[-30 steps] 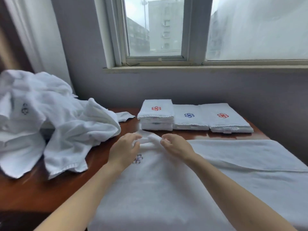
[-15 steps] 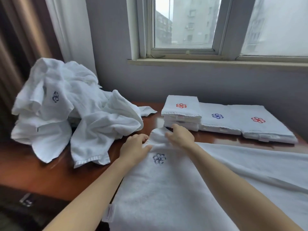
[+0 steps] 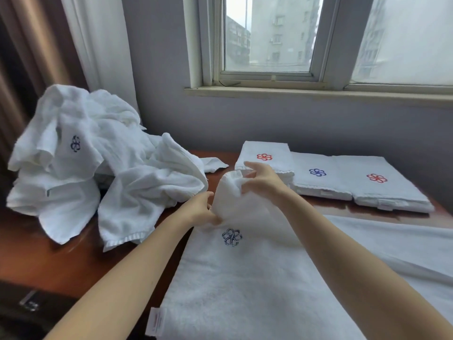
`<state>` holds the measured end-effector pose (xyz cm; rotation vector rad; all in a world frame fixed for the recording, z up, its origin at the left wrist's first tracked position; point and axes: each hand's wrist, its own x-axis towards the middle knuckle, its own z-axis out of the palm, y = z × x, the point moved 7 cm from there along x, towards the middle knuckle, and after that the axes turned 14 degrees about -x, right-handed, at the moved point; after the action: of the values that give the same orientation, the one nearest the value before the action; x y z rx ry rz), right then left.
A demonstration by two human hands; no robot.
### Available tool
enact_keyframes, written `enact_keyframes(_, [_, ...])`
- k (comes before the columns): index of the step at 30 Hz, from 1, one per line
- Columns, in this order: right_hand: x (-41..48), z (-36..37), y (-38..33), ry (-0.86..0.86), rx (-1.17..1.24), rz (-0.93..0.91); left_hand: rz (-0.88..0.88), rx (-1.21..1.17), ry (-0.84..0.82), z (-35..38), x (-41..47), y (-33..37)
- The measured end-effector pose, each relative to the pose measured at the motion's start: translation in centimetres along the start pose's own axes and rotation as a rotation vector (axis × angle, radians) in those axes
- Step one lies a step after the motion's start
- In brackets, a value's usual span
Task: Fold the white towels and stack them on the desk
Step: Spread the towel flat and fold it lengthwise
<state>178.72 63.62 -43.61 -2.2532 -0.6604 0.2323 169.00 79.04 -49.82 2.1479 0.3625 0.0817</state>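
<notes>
White towel [image 3: 245, 285] spread on the desk [image 3: 61, 261], far corner lifted: a fold seems to be starting.
Left hand [image 3: 199, 212] pinches the raised cloth low, right hand [image 3: 264, 182] grips it on top, fingers curled; next, likely, draw it over, match edges, then stack by the folded towels [image 3: 316, 180].

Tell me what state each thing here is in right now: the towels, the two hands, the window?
spread towel: flat on the desk, far corner lifted and bunched.
left hand: grips that corner from below.
right hand: grips the same corner from above.
towel heap: crumpled, unfolded, on the desk's left side.
folded towels: folded, in a row at the back.
window: looks shut.
</notes>
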Motion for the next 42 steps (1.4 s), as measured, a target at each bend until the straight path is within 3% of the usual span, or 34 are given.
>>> enact_keyframes(4, [-0.5,-2.0,-1.1,0.105,-0.049,-0.069,0.028,-0.001,0.154,-1.1,0.3,0.0])
enact_keyframes(11, [-1.7,-3.2,-2.8,0.194,-0.027,-0.117,0.051,-0.291,0.418,-4.5,0.9,0.0])
enact_keyframes(18, [-4.4,1.5,-3.8,0.059,0.111,-0.178,0.006,-0.375,0.417,-4.6,0.5,-1.7])
enact_keyframes(21, [-6.0,5.0,-2.7,-0.098,0.055,-0.159,-0.003,-0.357,0.412,-4.8,0.2,-2.2])
enact_keyframes(23, [-6.8,6.6,-2.0,-0.239,0.169,-0.135,0.013,-0.377,0.422,-5.0,-0.4,-2.2])
enact_keyframes(26, [-6.7,5.4,-0.9,-0.156,0.256,-0.105,0.105,-0.279,0.517,-5.6,-1.8,-1.1])
enact_keyframes(29, [-6.5,3.6,0.7,0.017,0.054,-0.087,0.227,-0.162,0.558,-4.7,-3.3,1.1])
enact_keyframes(32, [-7.3,2.6,2.1,0.119,-0.331,-0.155,0.241,-0.087,0.348,-0.8,-3.5,2.7])
enact_keyframes(36, [-8.1,3.2,4.9,0.092,-0.736,-0.183,0.186,0.348,0.076,5.9,-3.8,2.3])
enact_keyframes(39, [-9.1,3.5,7.8,0.033,-0.889,-0.058,0.126,0.529,0.053,7.6,-3.7,1.1])
enact_keyframes(42, [-9.5,3.9,9.6,-0.05,-0.875,0.034,0.113,0.557,0.044,7.5,-3.0,0.4])
